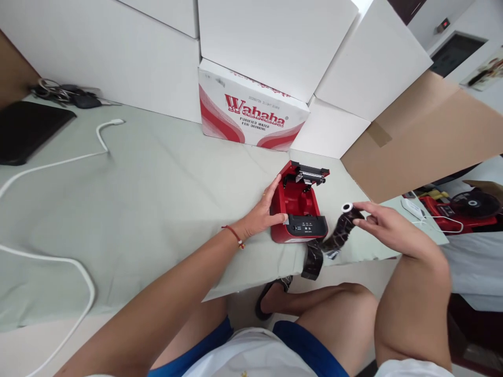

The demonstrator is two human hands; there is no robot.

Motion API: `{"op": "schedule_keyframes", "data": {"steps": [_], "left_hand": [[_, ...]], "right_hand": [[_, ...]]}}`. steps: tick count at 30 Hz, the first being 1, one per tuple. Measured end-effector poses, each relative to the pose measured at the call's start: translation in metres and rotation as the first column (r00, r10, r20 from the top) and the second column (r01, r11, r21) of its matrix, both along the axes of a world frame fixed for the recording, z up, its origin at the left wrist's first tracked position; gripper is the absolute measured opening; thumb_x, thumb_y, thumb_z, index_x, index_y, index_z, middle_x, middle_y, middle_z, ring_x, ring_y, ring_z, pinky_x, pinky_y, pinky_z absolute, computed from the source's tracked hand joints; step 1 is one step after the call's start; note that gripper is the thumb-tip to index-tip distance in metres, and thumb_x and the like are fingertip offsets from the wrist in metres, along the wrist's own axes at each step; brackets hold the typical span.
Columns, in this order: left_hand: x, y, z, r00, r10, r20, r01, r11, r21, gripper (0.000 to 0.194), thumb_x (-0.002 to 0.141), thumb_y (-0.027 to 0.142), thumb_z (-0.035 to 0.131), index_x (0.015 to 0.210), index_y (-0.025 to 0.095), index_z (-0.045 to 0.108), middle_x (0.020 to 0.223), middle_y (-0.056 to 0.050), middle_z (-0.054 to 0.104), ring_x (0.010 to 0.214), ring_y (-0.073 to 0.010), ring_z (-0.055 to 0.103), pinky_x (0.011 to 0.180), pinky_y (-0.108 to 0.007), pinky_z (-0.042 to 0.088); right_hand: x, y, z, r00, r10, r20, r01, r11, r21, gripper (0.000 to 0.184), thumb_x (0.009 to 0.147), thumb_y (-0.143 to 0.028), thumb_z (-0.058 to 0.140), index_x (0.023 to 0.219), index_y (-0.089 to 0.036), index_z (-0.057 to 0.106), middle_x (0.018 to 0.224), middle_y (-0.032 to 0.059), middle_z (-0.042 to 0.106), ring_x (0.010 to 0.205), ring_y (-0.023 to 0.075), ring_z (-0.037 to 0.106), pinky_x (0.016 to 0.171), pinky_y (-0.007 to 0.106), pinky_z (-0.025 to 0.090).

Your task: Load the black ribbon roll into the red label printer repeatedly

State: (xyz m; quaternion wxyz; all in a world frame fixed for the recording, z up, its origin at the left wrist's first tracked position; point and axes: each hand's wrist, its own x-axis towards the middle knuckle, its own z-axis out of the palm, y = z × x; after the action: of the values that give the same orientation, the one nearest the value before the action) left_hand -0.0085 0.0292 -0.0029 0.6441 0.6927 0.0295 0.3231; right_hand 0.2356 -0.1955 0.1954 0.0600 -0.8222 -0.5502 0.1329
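Note:
A small red printer (301, 212) with its lid flipped open sits near the table's front edge. My left hand (263, 212) rests against its left side, fingers wrapped loosely round the casing with the thumb on the front corner. My right hand (383, 222) pinches a dark roll (348, 214) with a white core, just right of the printer. A dark strip (320, 251) unwinds from the roll and hangs over the table edge.
A red-and-white Wahaha carton (251, 112) and plain white boxes stand behind the printer. A brown cardboard flap (424, 133) leans at right. A white cable (58, 162) snakes across the pale green tabletop, with a black pad (27, 131) and keys (58, 91) at far left.

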Motion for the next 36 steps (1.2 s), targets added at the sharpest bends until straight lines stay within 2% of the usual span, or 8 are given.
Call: {"op": "schedule_keyframes", "data": {"steps": [6,10,14,17,21,25,29,36], "left_hand": [[0.0,0.002,-0.001,0.999,0.002,-0.052,-0.004,1.0,-0.028,0.114,0.092,0.045,0.081,0.181,0.037,0.01,0.192,-0.006,0.009,0.178,-0.0383,0.006,0.146,-0.06,0.007],[-0.001,0.002,0.0,0.999,-0.012,-0.052,0.009,0.999,-0.041,0.114,0.091,0.048,0.082,0.181,0.036,0.012,0.192,-0.006,0.009,0.178,-0.0388,0.007,0.146,-0.059,0.008],[-0.002,0.002,0.001,0.998,0.005,-0.055,-0.007,0.999,-0.034,0.11,0.093,0.048,0.081,0.18,0.037,0.015,0.192,-0.005,0.009,0.178,-0.0383,0.007,0.146,-0.059,0.008],[-0.002,0.002,0.001,0.998,-0.008,-0.064,0.006,0.999,-0.032,0.111,0.092,0.044,0.081,0.18,0.037,0.013,0.192,-0.005,0.01,0.178,-0.0385,0.008,0.145,-0.061,0.007],[0.001,0.002,-0.001,1.0,-0.014,-0.022,0.013,0.999,-0.031,0.114,0.092,0.046,0.08,0.181,0.037,0.009,0.192,-0.006,0.006,0.178,-0.0394,0.007,0.145,-0.063,0.008],[0.006,0.001,-0.006,1.0,-0.018,0.023,0.019,0.998,-0.064,0.121,0.09,0.048,0.081,0.181,0.038,0.001,0.192,-0.007,0.008,0.178,-0.0408,0.006,0.144,-0.064,0.009],[0.01,0.002,-0.011,1.0,0.012,0.021,-0.01,0.998,-0.062,0.122,0.088,0.044,0.082,0.18,0.039,0.002,0.191,-0.007,0.01,0.177,-0.0409,0.007,0.143,-0.065,0.007],[0.009,0.002,-0.008,1.0,0.009,-0.01,-0.01,0.998,-0.056,0.122,0.087,0.04,0.081,0.18,0.037,0.003,0.191,-0.009,0.009,0.177,-0.04,0.007,0.143,-0.064,0.008]], "right_hand": [[0.035,-0.004,-0.068,0.983,-0.153,0.106,0.165,0.979,-0.123,0.031,0.083,-0.013,0.067,0.109,-0.017,0.084,0.116,0.0173,0.084,0.099,0.0311,0.079,0.093,0.043,0.061],[0.006,0.007,-0.104,0.99,-0.128,0.066,0.128,0.992,0.002,0.044,0.102,-0.025,0.055,0.141,-0.016,0.073,0.141,0.0194,0.075,0.099,0.0254,0.077,0.099,0.043,0.06],[-0.026,0.015,-0.122,0.999,0.005,-0.049,-0.005,1.0,-0.002,0.03,0.097,-0.02,0.063,0.122,-0.022,0.079,0.124,0.0092,0.081,0.106,0.0233,0.077,0.094,0.034,0.059],[-0.032,0.008,-0.104,0.994,0.061,-0.088,-0.064,0.997,-0.032,0.019,0.095,-0.021,0.065,0.107,-0.022,0.08,0.113,0.0089,0.082,0.102,0.025,0.077,0.091,0.035,0.059],[-0.026,-0.013,-0.033,0.917,0.235,-0.324,-0.293,0.945,-0.145,0.03,0.105,-0.042,0.066,0.125,-0.026,0.081,0.122,0.0081,0.082,0.106,0.0245,0.077,0.094,0.034,0.061],[-0.037,-0.004,0.018,0.934,0.26,-0.245,-0.256,0.965,0.049,0.039,0.107,-0.051,0.064,0.134,-0.026,0.079,0.127,0.0091,0.081,0.107,0.0251,0.077,0.091,0.034,0.061],[-0.066,0.049,0.004,0.952,0.293,-0.091,-0.281,0.952,0.124,0.037,0.106,-0.037,0.06,0.138,-0.026,0.076,0.132,0.0088,0.081,0.108,0.0252,0.077,0.094,0.037,0.062],[-0.086,0.124,-0.038,0.943,0.314,0.113,-0.281,0.93,-0.235,0.041,0.098,-0.011,0.059,0.135,-0.019,0.077,0.134,0.0144,0.08,0.119,0.0316,0.075,0.097,0.038,0.056]]}}
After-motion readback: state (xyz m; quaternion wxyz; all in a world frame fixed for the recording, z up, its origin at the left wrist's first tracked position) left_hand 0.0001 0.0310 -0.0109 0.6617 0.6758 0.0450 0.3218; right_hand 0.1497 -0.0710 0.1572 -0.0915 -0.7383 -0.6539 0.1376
